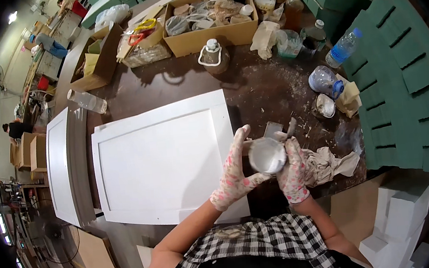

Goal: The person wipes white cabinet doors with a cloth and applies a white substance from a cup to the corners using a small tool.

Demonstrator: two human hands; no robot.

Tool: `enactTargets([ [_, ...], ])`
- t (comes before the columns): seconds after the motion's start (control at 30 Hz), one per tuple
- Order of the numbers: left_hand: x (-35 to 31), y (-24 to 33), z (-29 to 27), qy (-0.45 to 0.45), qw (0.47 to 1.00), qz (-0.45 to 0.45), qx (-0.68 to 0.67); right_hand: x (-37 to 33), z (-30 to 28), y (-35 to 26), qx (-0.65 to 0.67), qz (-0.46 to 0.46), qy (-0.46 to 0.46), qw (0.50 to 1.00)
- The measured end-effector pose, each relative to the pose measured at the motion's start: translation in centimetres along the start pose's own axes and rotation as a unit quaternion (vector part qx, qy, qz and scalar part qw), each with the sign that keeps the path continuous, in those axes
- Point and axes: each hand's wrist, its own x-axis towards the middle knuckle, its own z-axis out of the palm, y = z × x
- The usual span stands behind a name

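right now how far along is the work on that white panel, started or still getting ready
Still in preparation, it seems. Done: the white panel lies flat on the dark table, its face even white with no fresh patches showing. In hand: the left hand and right hand, both gloved, hold a small round tin of pale filler over the table edge; a putty knife lies just beyond. Left: nothing has visibly been applied to the panel yet.

Panel (160, 162) lies on table (267, 92), left of rag (331, 164).
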Motion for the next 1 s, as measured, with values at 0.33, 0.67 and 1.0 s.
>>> enactTargets([
  [0.33,-6.2,-0.1,-6.2,-0.001,0.978,-0.191,-0.08,-3.0,1.9,-8.5,0.059,0.127,-0.244,0.96],
  [0.67,-16.1,-1.2,-12.5,-0.059,0.987,-0.151,-0.021,-8.9,7.5,-12.5,-0.342,-0.209,-0.514,0.758],
  [1.0,-21.3,0.5,-14.4,-0.075,0.988,-0.132,-0.035,-13.1,9.6,-8.1,-0.365,-0.16,-0.592,0.701],
])
